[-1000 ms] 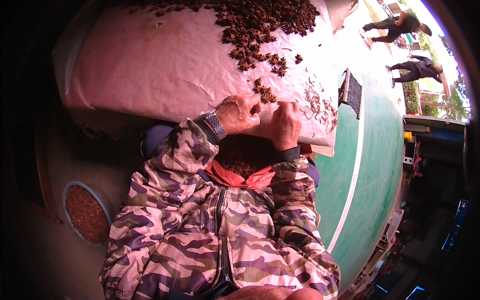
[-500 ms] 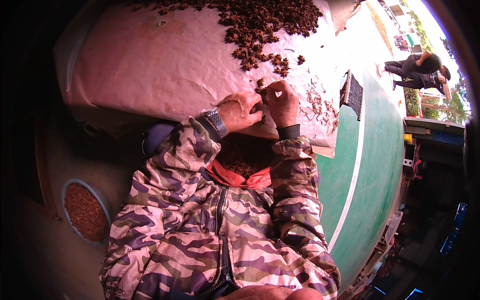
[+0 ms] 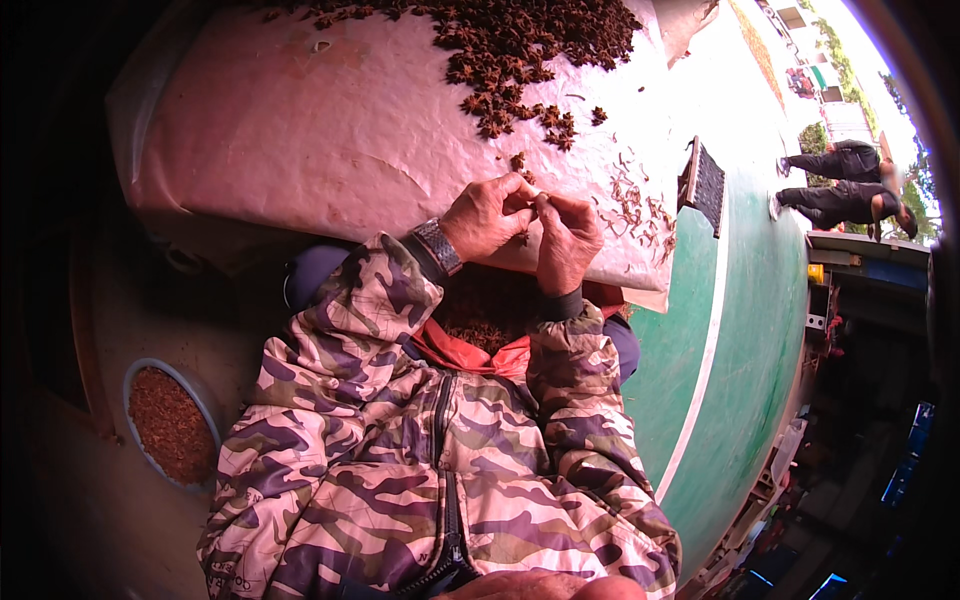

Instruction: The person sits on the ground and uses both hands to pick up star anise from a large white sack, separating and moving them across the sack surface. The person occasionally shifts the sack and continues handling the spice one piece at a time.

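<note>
The fingers of the left hand and right hand meet tip to tip, pinched narrow on a small brown star-shaped spice pod over the near edge of the pale sheet-covered table. A heap of brown star-shaped pods lies farther back. A round blue basin of brown bits sits low left.

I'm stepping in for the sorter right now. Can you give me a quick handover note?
Left hand and right hand: together over the sheet's near edge, fingertips pinching one small brown piece.
Star anise pile: far side of the pale sheet.
Loose stems: right of the hands.
Round bowl of brown bits: lower left.
Done: some picked.
Left: most of the pile.
</note>
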`<state>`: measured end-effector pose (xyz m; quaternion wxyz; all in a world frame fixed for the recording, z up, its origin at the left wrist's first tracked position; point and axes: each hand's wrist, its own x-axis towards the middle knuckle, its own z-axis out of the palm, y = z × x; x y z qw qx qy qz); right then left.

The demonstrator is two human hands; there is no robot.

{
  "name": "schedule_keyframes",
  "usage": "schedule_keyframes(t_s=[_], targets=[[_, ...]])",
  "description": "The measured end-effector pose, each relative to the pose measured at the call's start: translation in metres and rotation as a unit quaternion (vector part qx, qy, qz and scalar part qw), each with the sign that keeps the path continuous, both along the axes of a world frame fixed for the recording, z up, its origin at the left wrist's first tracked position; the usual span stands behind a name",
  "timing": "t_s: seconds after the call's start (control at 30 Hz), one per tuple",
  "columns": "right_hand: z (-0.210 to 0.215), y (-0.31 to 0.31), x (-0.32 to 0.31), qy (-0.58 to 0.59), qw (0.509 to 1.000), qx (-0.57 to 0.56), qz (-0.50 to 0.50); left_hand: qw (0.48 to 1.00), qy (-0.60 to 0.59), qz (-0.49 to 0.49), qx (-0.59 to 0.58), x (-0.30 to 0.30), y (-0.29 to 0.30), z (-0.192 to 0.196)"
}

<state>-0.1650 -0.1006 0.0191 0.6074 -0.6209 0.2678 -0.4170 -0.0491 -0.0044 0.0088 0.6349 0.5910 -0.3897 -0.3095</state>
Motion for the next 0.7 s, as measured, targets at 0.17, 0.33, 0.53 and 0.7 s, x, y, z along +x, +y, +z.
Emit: schedule_keyframes(t_s=[0.17,0.33,0.53,0.7], targets=[[-0.002,-0.004,-0.006,0.012,1.0,-0.017,-0.023,0.998,-0.01,-0.046,-0.03,0.001,0.004,0.005],[-0.001,-0.028,-0.009,0.05,0.995,-0.056,-0.06,0.991,0.024,-0.118,-0.063,-0.001,0.012,0.008],[-0.005,-0.098,-0.044,0.164,0.944,-0.213,-0.19,0.969,-0.245,0.018,0.022,0.015,0.02,0.026],[0.011,-0.076,-0.031,0.309,0.838,-0.423,-0.15,0.914,-0.389,0.104,0.056,0.014,0.013,0.008]])
